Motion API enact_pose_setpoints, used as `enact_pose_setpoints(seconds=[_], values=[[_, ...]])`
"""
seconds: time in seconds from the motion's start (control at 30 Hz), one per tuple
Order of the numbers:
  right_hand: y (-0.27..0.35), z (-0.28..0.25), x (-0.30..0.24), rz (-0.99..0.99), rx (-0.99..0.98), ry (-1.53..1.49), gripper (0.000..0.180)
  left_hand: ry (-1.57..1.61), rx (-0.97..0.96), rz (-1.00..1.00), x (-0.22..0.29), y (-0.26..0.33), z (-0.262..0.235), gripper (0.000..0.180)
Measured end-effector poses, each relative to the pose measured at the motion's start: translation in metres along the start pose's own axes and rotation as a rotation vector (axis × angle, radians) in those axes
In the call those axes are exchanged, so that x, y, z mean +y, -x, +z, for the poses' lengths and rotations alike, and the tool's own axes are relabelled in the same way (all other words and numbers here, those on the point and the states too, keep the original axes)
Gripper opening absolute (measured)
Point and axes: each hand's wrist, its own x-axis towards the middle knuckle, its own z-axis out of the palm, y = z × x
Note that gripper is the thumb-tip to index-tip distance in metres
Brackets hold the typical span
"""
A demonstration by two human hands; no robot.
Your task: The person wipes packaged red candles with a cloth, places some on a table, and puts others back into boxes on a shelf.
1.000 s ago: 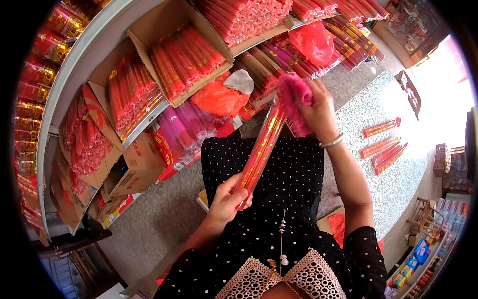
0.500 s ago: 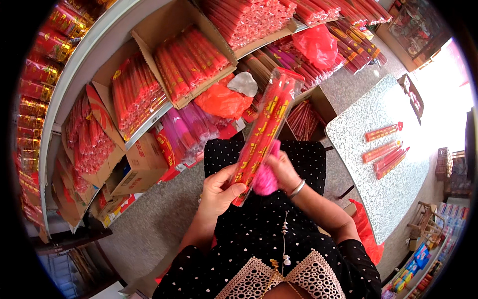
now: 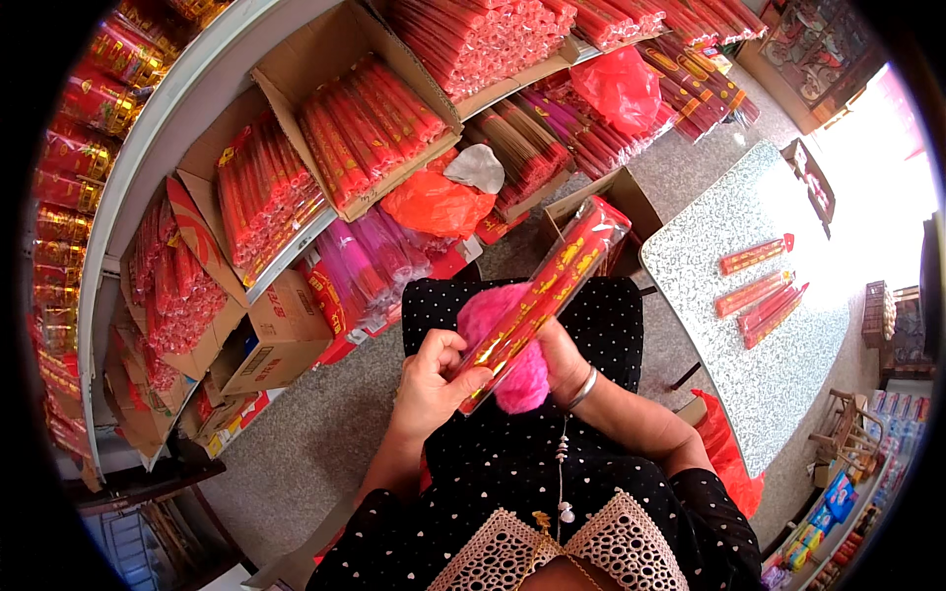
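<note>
My left hand [image 3: 434,379] pinches the lower end of a long clear-plastic pack of what look like red candles [image 3: 567,271] with gold print. The pack tilts up and to the right in front of my lap. Behind it, my right hand [image 3: 564,362] is closed on a fluffy bright pink cloth [image 3: 524,384], which shows on both sides of the pack and lies against its underside. The pack hides part of the cloth and most of my right fingers.
A speckled table [image 3: 709,256] at right holds several red packs [image 3: 769,310]. To the left, shelves hold open cardboard boxes [image 3: 434,128] of red sticks, with purple packs [image 3: 370,256] below. An open box [image 3: 631,197] stands beyond my lap; a red bag [image 3: 724,453] hangs beside the table.
The pack has turned, its top end leaning further right and lower. The pink cloth has come out on the pack's left side too, spread wider behind it.
</note>
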Motion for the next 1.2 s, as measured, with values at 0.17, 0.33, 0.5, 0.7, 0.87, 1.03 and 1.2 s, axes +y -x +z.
enact_pose_setpoints(seconds=[0.17, 0.33, 0.5, 0.7, 0.87, 1.03, 1.2], values=[[-0.001, 0.0, -0.039, -0.095, 0.044, -0.127, 0.04, -0.04, -0.066, -0.006, -0.004, 0.007, -0.013, 0.021], [-0.001, 0.002, -0.068, -0.175, 0.067, -0.12, 0.04, -0.189, -0.094, 0.033, -0.004, 0.011, -0.018, 0.018], [0.0, 0.015, -0.087, -0.23, 0.004, -0.18, 0.039, -0.15, -0.103, -0.039, -0.007, 0.014, -0.018, 0.017], [-0.006, 0.011, -0.104, -0.319, 0.024, -0.128, 0.041, -0.11, -0.1, -0.056, -0.016, 0.016, -0.021, 0.017], [-0.003, 0.001, -0.122, -0.44, -0.002, -0.065, 0.045, -0.014, -0.073, -0.055, -0.016, 0.018, -0.024, 0.017], [0.0, 0.002, -0.136, -0.581, 0.046, -0.085, 0.043, 0.069, -0.004, -0.044, -0.022, 0.016, -0.024, 0.015], [0.012, 0.017, -0.135, -0.642, 0.106, 0.044, 0.044, -0.026, 0.113, 0.013, -0.024, 0.011, -0.021, 0.013]])
